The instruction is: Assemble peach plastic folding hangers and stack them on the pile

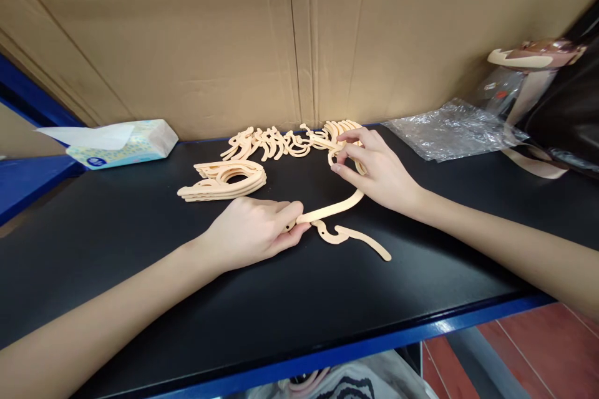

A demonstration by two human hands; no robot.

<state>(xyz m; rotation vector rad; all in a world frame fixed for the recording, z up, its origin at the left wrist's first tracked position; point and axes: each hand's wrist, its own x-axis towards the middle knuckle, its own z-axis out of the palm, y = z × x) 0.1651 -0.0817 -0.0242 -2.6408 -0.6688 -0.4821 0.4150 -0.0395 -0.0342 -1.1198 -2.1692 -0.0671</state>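
Note:
My left hand point(259, 227) is closed, its thumb and fingers pinching the end of a curved beige plastic strip point(334, 207). That strip runs up to the right, towards my right hand point(377, 168). The right hand's fingers are bent close together at the row of curved beige pieces point(346, 128) at the back; whether they grip one is hard to tell. Below the strip, a beige hook piece point(331, 235) and a loose curved arm point(367, 242) touch on the black table. A stack of folded beige hangers point(224, 181) lies behind my left hand.
More beige hook pieces point(266, 142) lie along the back edge. A tissue pack point(126, 143) sits at the back left, a clear plastic bag point(453, 128) at the back right. Cardboard point(210, 43) stands behind the black table point(234, 318).

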